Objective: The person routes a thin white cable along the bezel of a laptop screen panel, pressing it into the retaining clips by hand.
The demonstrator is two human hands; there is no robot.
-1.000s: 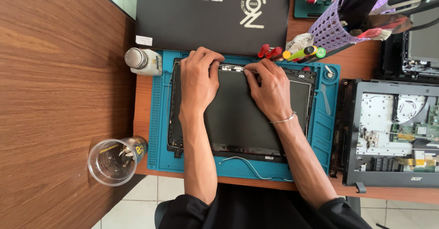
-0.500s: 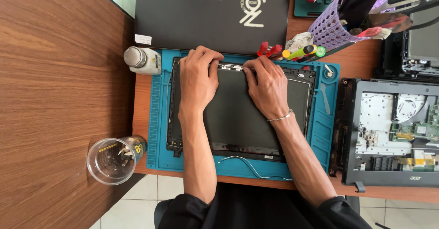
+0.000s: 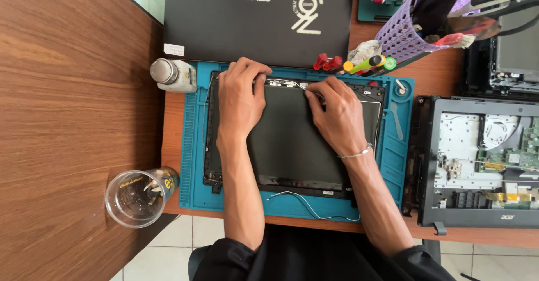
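Observation:
A dark laptop screen panel point(image 3: 289, 140) lies in its black lid frame on a teal work mat point(image 3: 393, 146). My left hand point(image 3: 240, 96) rests palm down on the panel's upper left, fingers curled over the top edge. My right hand point(image 3: 332, 112), with a thin bracelet at the wrist, presses on the upper right part, its fingertips pinched at a thin cable near the small camera strip point(image 3: 283, 83) along the top edge. A white wire point(image 3: 306, 201) trails loose over the mat below the panel.
A closed black laptop point(image 3: 258, 17) lies behind the mat. An opened laptop base point(image 3: 483, 157) sits at the right. A purple basket point(image 3: 415, 28) with tools, coloured screwdrivers point(image 3: 365, 63), a small white bottle point(image 3: 171, 74) and a clear cup point(image 3: 135, 197) with screws surround the mat.
Both hands stay at the panel's top edge; the fingers of my right hand have shifted slightly along the cable. Nothing else has moved.

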